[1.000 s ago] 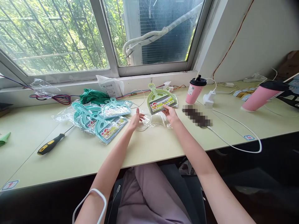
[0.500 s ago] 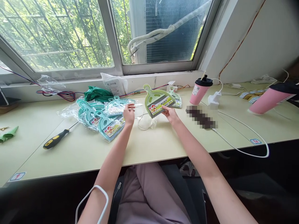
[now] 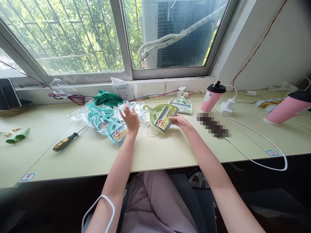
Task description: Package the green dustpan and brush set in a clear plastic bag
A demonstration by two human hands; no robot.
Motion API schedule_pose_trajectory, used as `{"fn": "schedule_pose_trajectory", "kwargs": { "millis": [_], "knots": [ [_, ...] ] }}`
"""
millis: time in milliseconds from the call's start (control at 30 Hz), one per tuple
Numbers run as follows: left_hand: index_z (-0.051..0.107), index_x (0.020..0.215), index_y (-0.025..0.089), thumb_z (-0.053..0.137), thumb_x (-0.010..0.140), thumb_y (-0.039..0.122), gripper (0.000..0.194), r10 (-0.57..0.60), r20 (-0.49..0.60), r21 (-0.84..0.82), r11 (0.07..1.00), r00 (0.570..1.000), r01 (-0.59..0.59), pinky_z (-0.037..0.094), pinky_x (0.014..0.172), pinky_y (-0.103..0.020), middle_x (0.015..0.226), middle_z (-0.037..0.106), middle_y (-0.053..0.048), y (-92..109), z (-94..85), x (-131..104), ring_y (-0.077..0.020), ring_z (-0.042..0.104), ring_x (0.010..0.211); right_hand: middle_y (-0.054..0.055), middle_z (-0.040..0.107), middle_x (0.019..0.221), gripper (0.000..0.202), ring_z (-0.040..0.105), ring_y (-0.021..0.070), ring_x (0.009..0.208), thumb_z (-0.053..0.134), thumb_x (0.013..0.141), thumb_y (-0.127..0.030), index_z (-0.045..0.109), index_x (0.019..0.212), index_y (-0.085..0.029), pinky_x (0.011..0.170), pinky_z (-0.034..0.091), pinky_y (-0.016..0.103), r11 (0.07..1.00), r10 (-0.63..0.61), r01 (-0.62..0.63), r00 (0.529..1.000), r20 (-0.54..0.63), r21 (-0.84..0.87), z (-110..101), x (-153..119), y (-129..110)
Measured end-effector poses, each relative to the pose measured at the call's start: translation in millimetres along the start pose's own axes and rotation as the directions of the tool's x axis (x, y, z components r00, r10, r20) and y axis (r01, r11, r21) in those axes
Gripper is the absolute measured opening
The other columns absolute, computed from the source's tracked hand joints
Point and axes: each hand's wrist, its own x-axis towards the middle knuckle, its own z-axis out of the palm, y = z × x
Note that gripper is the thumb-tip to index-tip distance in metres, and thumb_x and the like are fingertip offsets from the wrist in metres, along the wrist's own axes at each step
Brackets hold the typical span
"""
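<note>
Mini dustpan sets on a desk by the window, one held.

Left: teal dustpan packs point(image 3: 107, 121) heaped in slippery clear wrap, near the screwdriver point(image 3: 66, 142). Over the heap, left hand point(image 3: 131, 118) raised with fingers spread wide, gripping nothing; likely risk: snagging the loose film and dragging packs off the pile. Right of it: green dustpan set point(image 3: 161, 117) tilted above the desk point(image 3: 170, 152), pinched at its right edge by right hand point(image 3: 179, 120), fingers closed on it; such a shallow hold could slip. Farther right, pink cup point(image 3: 212, 97), well apart.
</note>
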Motion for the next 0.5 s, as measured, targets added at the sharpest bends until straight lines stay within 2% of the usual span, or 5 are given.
{"fn": "schedule_pose_trajectory", "kwargs": {
  "millis": [67, 167, 267, 367, 500],
  "knots": [
    [0.057, 0.128, 0.014, 0.045, 0.089, 0.021, 0.042, 0.073, 0.144, 0.02, 0.997, 0.987, -0.077, 0.015, 0.119, -0.056, 0.146, 0.045, -0.018, 5, 14.8, -9, -0.0316, 0.027, 0.145, 0.011, 0.076, 0.081, 0.019, 0.073, 0.0202, 0.069, 0.071, 0.068, 0.004, 0.071, 0.082, -0.01, 0.072, 0.063, 0.034, 0.999, 0.032, -0.032, 0.999, -0.007, -0.022, -1, 1, 1],
    [0.053, 0.135, 0.011, 0.05, 0.085, 0.023, 0.052, 0.041, 0.232, 0.094, 0.994, 0.972, -0.064, 0.017, 0.117, -0.056, 0.145, 0.046, -0.02, 2, 32.1, -18, -0.0355, 0.029, 0.143, 0.01, 0.076, 0.083, 0.021, 0.073, 0.0193, 0.07, 0.072, 0.068, 0.004, 0.071, 0.083, -0.01, 0.068, 0.063, 0.03, 0.997, 0.067, -0.066, 0.998, 0.008, -0.049, -4, 4, 1],
    [0.052, 0.135, 0.01, 0.051, 0.079, 0.016, 0.056, 0.008, 0.221, 0.181, 0.982, 0.975, -0.049, 0.011, 0.115, -0.062, 0.143, 0.047, -0.021, -8, 35.6, -18, -0.038, 0.029, 0.141, 0.01, 0.077, 0.085, 0.021, 0.073, 0.0183, 0.071, 0.072, 0.068, 0.002, 0.071, 0.085, -0.011, 0.065, 0.062, 0.027, 0.993, 0.076, -0.072, 0.997, 0.035, -0.095, -4, 4, 2],
    [0.053, 0.134, 0.01, 0.045, 0.078, 0.008, 0.056, -0.005, 0.174, 0.227, 0.973, 0.985, -0.036, 0.014, 0.114, -0.062, 0.14, 0.049, -0.021, -17, 29.5, -12, -0.0367, 0.034, 0.137, 0.011, 0.077, 0.086, 0.02, 0.073, 0.0183, 0.072, 0.073, 0.069, 0.0, 0.072, 0.085, -0.011, 0.065, 0.061, 0.026, 0.989, 0.078, -0.07, 0.996, 0.051, -0.133, -1, 2, 4],
    [0.066, 0.109, 0.013, 0.034, 0.082, 0.003, 0.044, -0.009, 0.145, 0.245, 0.969, 0.989, -0.027, 0.025, 0.108, -0.059, 0.125, 0.059, -0.019, -24, 18.6, -2, -0.0338, 0.044, 0.125, 0.011, 0.077, 0.088, 0.02, 0.074, 0.0194, 0.073, 0.074, 0.067, 0.0, 0.072, 0.084, -0.011, 0.069, 0.062, 0.029, 0.993, 0.068, -0.06, 0.995, 0.072, -0.106, 4, 1, 6]
  ]
}}
